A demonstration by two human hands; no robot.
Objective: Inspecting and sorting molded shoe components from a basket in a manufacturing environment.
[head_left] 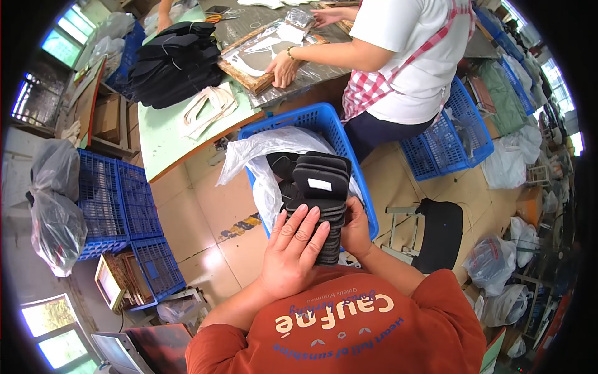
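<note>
1. The landmark is the blue plastic crate (349, 156) with lattice walls. It stands on the tan tiled floor (205, 212), just below the edge of the green desk (165, 140).
2. A clear, crinkled plastic bag (261, 149) lines the crate and spills over its left wall. More black pieces lie inside it.
3. Just in front of the crate, over its near edge, the person holds a stack of black foam pieces (322, 193). The pieces are flat, matt, and rounded at the ends. They are pressed together in a thick bundle.
4. A small white rectangular label (320, 184) sits on the top piece of the stack.
5. The left hand (293, 249) lies flat on the near side of the stack, with the fingers spread and pressing on it.
6. The right hand (356, 227) grips the right side of the stack, with the fingers curled around it.
7. Beyond the crate, on the desk, lies a big pile of similar black pieces (177, 62). Beside it lie pale flat cut-outs (208, 109).
8. Also beyond the crate, another person in a white shirt and a red checked apron works at a wooden frame (261, 78). One hand (283, 67) of this person rests on its edge.
9. To the left of the crate, more blue crates (115, 199) are stacked near a grey filled plastic bag (56, 212).
10. To the right of the crate stands another blue crate (445, 143), and nearer to the person a black stool (439, 234).
</note>
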